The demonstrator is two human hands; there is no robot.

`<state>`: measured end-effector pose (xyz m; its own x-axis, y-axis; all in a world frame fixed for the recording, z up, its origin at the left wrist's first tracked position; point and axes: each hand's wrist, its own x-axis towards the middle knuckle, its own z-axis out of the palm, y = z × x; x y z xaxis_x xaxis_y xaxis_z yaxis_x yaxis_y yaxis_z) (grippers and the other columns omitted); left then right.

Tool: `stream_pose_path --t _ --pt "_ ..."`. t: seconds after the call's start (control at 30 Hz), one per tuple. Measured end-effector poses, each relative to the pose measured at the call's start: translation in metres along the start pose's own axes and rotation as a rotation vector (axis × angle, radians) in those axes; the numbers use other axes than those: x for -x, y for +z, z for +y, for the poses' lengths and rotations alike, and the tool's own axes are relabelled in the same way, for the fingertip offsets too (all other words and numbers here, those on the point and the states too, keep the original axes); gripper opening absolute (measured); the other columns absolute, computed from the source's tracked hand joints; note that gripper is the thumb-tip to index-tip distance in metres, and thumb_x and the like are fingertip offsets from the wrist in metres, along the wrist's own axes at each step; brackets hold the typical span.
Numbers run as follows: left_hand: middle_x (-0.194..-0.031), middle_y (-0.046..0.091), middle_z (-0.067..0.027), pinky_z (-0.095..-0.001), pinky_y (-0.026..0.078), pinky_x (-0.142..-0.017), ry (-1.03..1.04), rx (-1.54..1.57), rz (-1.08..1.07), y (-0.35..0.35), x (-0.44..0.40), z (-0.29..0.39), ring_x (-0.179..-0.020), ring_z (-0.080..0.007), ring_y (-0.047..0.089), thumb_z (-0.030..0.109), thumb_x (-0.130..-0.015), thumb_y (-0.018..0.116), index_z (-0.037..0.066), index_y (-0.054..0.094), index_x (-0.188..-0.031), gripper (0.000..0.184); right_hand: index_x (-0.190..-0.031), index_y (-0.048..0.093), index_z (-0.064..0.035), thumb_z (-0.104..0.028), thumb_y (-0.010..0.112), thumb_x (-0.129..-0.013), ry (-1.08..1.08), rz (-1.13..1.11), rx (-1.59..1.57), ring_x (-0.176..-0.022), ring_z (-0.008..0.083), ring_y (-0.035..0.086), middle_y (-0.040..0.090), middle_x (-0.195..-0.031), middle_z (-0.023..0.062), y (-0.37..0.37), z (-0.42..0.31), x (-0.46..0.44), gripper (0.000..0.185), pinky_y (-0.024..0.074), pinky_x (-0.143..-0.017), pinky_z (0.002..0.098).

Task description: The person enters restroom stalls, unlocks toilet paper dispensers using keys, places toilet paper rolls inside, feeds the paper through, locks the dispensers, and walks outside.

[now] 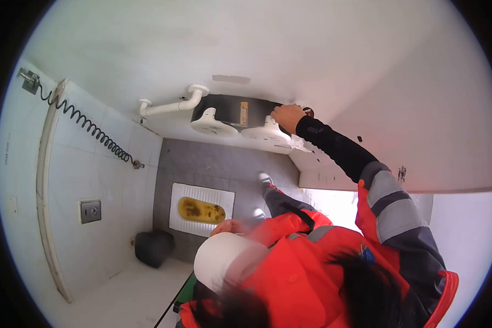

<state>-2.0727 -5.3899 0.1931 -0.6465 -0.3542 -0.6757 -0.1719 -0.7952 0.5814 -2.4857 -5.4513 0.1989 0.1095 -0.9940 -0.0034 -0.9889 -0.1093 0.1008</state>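
Note:
My right hand [288, 117] reaches up to a black double toilet paper dispenser [229, 108] on the wall. Its fingers are closed at the dispenser's edge, by the upper tip of the right white round plate [267, 133]. A second white plate [213, 126] sits left of it. Some loose white paper [299, 143] hangs below that hand. My left hand [228, 227] is at the far side of a large white roll [227, 259], which looks like toilet paper, close to my body. Its fingers seem bent against the roll, partly hidden by it.
A squat toilet [175, 218] with brown stains is set in the grey tiled floor [194, 158]. White pipe handrail [167, 108], coiled black hose [93, 128], metal flush plate [90, 211] and black bin [154, 249] are along the walls. A white partition [344, 180] stands at right.

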Motion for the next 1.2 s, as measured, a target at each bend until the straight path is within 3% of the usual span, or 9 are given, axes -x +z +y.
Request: stream_pose_path --t 0.23,0.37,0.53,0.77,0.83,0.9,0.97,1.0,1.2 --pt "-0.085 0.062 -0.0153 -0.0348 0.051 -0.062 0.090 0.025 0.079 0.021 -0.003 0.018 -0.073 -0.0223 0.062 0.045 -0.086 0.046 0.005 0.051 -0.100 0.042 -0.075 0.060 -0.0049 -0.009 0.054 -0.071 -0.170 -0.272 0.081 -0.076 0.0272 0.061 0.059 -0.080 0.0109 0.001 -0.005 -0.035 0.008 0.0492 -0.063 0.0367" --pt "-0.083 0.062 -0.0142 -0.0337 0.050 -0.060 0.022 0.051 0.193 0.024 -0.007 0.019 -0.071 -0.0207 0.062 0.045 -0.086 0.046 0.005 0.052 -0.098 0.042 -0.072 0.066 -0.0073 -0.012 0.054 -0.073 -0.202 -0.389 0.123 -0.071 0.0269 0.063 0.064 -0.072 0.0108 -0.013 -0.018 -0.049 0.014 0.0501 -0.060 0.0363" --pt "-0.082 0.062 -0.0139 -0.0342 0.051 -0.060 0.087 0.047 0.041 0.019 -0.011 0.024 -0.071 -0.0213 0.062 0.044 -0.086 0.046 0.005 0.052 -0.098 0.041 -0.072 0.067 -0.0088 -0.012 0.054 -0.073 -0.175 -0.394 0.172 -0.072 0.0260 0.063 0.064 -0.073 0.0103 -0.017 -0.033 -0.039 0.013 0.0498 -0.060 0.0357" --pt "-0.079 0.063 -0.0131 -0.0340 0.051 -0.059 0.010 0.083 0.108 0.013 -0.005 0.020 -0.069 -0.0218 0.063 0.043 -0.086 0.047 0.006 0.052 -0.100 0.041 -0.072 0.067 -0.0079 -0.011 0.054 -0.073 -0.089 -0.375 0.134 -0.073 0.0261 0.064 0.064 -0.074 0.0109 -0.009 -0.020 -0.046 0.013 0.0499 -0.059 0.0361" --pt "-0.077 0.063 -0.0126 -0.0332 0.051 -0.059 0.008 0.103 0.097 0.002 -0.010 0.010 -0.067 -0.0210 0.063 0.043 -0.087 0.046 0.006 0.053 -0.099 0.040 -0.067 0.066 -0.0080 -0.012 0.053 -0.071 -0.065 -0.255 0.096 -0.069 0.0284 0.063 0.063 -0.070 0.0121 -0.002 -0.018 -0.049 0.014 0.0495 -0.058 0.0382" --pt "-0.077 0.063 -0.0127 -0.0329 0.051 -0.059 0.037 0.039 0.100 0.009 -0.003 0.012 -0.067 -0.0206 0.063 0.044 -0.086 0.046 0.006 0.053 -0.099 0.041 -0.068 0.064 -0.0077 -0.013 0.058 -0.069 0.008 -0.237 0.044 -0.069 0.0293 0.062 0.062 -0.068 0.0125 -0.002 -0.014 -0.046 0.008 0.0484 -0.060 0.0388" --pt "-0.077 0.063 -0.0128 -0.0325 0.051 -0.058 0.083 -0.019 0.103 0.015 0.000 0.018 -0.068 -0.0201 0.063 0.044 -0.086 0.046 0.006 0.053 -0.099 0.041 -0.073 0.063 -0.0053 -0.019 0.067 -0.065 0.192 -0.260 -0.252 -0.076 0.0305 0.061 0.062 -0.073 0.0138 -0.013 -0.008 -0.043 0.017 0.0485 -0.065 0.0388" --pt "-0.077 0.063 -0.0128 -0.0321 0.051 -0.058 0.083 -0.018 0.095 0.014 0.000 0.018 -0.067 -0.0199 0.063 0.045 -0.086 0.046 0.006 0.054 -0.099 0.041 -0.072 0.061 -0.0061 -0.023 0.073 -0.057 0.180 -0.279 -0.342 -0.075 0.0312 0.060 0.061 -0.071 0.0139 -0.003 0.001 -0.040 0.026 0.0471 -0.065 0.0385" --pt "-0.076 0.063 -0.0129 -0.0317 0.050 -0.057 0.049 0.024 0.098 0.009 -0.005 0.015 -0.066 -0.0196 0.063 0.045 -0.086 0.046 0.006 0.054 -0.099 0.042 -0.068 0.061 -0.0062 -0.022 0.072 -0.055 0.141 -0.249 -0.441 -0.068 0.0298 0.059 0.060 -0.066 0.0113 0.004 0.015 -0.036 0.023 0.0458 -0.062 0.0389"
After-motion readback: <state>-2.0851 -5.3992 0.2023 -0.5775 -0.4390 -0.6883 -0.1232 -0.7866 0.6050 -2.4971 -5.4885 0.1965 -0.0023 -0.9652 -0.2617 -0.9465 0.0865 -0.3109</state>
